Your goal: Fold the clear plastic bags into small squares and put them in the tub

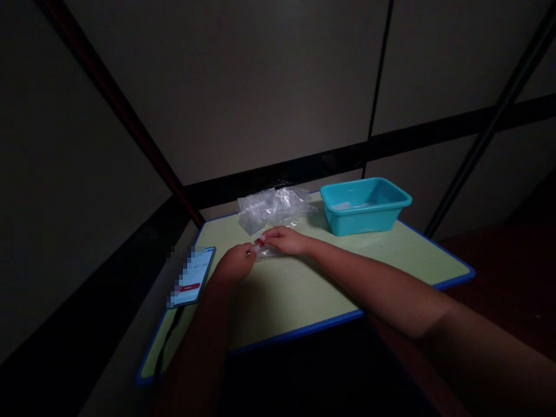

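Note:
My left hand point(238, 260) and my right hand point(284, 239) meet over the middle of the table. Between their closed fingertips is a small item point(259, 243) with red and whitish parts, too small to name. A clear plastic bag point(270, 251) lies under and beside my right hand. Behind the hands, a pile of clear plastic bags point(273, 207) rests near the table's back edge.
A turquoise basin point(364, 221) with some whitish pieces inside stands at the back right. A lit phone point(193, 278) lies at the left edge, with a dark strap or cable point(171, 334) below it. The pale yellow table point(295, 307) has a blue rim; panelled walls rise behind.

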The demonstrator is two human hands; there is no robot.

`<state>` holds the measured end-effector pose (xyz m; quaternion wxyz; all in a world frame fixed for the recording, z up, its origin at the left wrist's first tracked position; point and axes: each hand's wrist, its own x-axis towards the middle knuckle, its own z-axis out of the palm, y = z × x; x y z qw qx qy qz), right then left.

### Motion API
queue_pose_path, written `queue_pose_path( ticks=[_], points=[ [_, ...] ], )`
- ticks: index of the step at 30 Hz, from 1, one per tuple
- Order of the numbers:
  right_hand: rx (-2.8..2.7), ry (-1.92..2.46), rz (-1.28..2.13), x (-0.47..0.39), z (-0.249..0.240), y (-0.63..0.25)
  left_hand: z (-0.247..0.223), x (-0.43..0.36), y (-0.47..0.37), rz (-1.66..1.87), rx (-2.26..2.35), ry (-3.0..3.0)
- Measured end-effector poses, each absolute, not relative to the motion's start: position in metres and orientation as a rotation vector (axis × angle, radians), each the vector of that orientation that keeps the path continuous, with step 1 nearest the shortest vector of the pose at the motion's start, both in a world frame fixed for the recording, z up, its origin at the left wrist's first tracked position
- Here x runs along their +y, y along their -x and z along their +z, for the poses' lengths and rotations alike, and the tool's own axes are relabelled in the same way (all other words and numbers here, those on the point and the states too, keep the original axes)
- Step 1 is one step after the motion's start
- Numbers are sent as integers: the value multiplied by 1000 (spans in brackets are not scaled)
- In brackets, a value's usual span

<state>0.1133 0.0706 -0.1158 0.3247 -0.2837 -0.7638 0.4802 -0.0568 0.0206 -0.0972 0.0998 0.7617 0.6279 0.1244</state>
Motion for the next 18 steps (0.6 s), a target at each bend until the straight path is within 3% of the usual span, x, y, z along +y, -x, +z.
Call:
queue_pose_path(
  ticks=[18],
  points=[
    [-2022, 702, 1112, 73, -120, -113, -95, 20, 56, 305, 1896, -2225]
  ],
)
